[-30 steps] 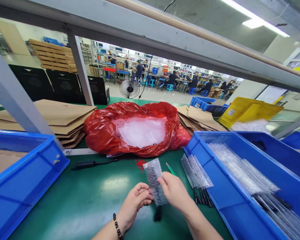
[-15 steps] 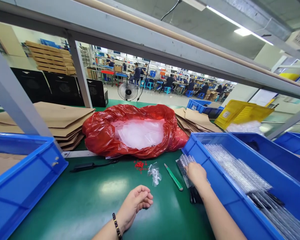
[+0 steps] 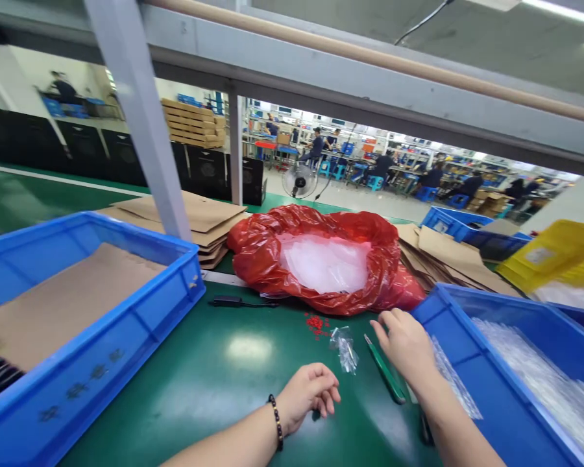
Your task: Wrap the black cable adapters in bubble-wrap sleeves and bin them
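Observation:
My left hand [image 3: 311, 397], a beaded bracelet at its wrist, rests over the green mat with fingers loosely curled. A small dark spot shows beneath it; I cannot tell what that is. My right hand [image 3: 406, 344] hovers beside the green utility knife [image 3: 385, 371], thumb and fingers bent and apart, nothing visible between them. Under the right forearm lie clear bubble sleeves [image 3: 455, 383] and a black item [image 3: 425, 429], both partly hidden. Small red rings [image 3: 315, 324] are scattered near a crumpled clear plastic packet [image 3: 344, 350]. A black cable with a plug-like end [image 3: 228, 301] lies further left.
A red bag [image 3: 257, 259] of translucent pouches stands at the back, between cardboard sheets [image 3: 199, 211]. One blue bin [image 3: 175, 259] flanks me left; another blue bin [image 3: 442, 311] with clear sleeves stands right. A shelf post [image 3: 136, 117] rises at left.
The view has swung left. My right hand has come off the bubble sleeves and moved leftward to beside the utility knife. My left hand stays loosely curled.

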A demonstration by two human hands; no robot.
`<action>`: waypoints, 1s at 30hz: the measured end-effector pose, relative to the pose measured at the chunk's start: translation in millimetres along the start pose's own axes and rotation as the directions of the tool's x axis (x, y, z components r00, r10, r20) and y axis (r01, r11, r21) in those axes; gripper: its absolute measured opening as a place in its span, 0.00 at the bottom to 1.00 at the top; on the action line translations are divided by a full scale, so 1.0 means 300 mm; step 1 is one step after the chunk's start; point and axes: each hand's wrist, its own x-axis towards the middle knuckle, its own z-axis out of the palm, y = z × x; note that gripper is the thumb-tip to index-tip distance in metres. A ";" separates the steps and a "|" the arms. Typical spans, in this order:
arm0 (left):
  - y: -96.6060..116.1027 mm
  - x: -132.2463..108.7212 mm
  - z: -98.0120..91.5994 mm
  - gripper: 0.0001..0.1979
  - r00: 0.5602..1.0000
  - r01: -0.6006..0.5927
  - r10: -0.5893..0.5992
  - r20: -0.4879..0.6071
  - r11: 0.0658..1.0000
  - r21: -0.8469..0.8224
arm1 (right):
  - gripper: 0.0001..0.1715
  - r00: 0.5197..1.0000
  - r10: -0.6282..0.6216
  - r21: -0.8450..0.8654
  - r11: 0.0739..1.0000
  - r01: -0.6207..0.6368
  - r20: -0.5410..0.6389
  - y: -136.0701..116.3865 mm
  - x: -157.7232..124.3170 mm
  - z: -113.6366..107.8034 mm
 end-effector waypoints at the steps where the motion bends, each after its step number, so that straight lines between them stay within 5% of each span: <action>1: 0.001 0.000 0.000 0.16 1.000 0.002 -0.002 0.004 1.000 0.010 | 0.13 0.993 -0.112 0.087 0.990 0.115 -0.036 -0.074 0.038 -0.006; 6: 0.005 -0.003 0.001 0.16 1.000 0.007 -0.007 0.004 0.999 0.034 | 0.11 0.847 -0.527 0.326 0.815 0.479 0.071 -0.499 0.212 0.038; 9: 0.007 -0.005 0.004 0.15 1.000 0.007 -0.007 -0.007 0.999 0.048 | 0.11 0.788 -0.588 0.366 0.784 0.501 0.181 -0.683 0.275 0.108; 12: 0.001 0.000 0.005 0.14 0.998 0.009 -0.006 -0.066 0.999 0.043 | 0.12 0.776 -0.593 0.373 0.784 0.496 0.215 -0.763 0.299 0.170; 16: -0.015 0.014 0.000 0.12 0.999 0.017 -0.017 -0.045 1.000 -0.009 | 0.09 0.761 -0.606 0.416 0.769 0.485 0.231 -0.736 0.300 0.171; 21: -0.007 0.022 -0.018 0.13 0.984 -0.104 0.086 -0.153 0.988 -0.112 | 0.09 0.813 -0.553 0.558 0.739 0.377 0.183 -0.557 0.270 0.038; 26: 0.020 0.012 -0.032 0.20 0.936 -0.293 0.247 -0.251 0.941 -0.167 | 0.07 0.910 -0.303 0.851 0.516 -0.094 0.284 -0.327 0.099 -0.025; 30: 0.019 0.004 -0.030 0.23 0.901 -0.371 0.313 -0.301 0.915 -0.160 | 0.13 0.820 -0.281 0.863 0.247 -0.441 0.499 -0.240 -0.092 0.031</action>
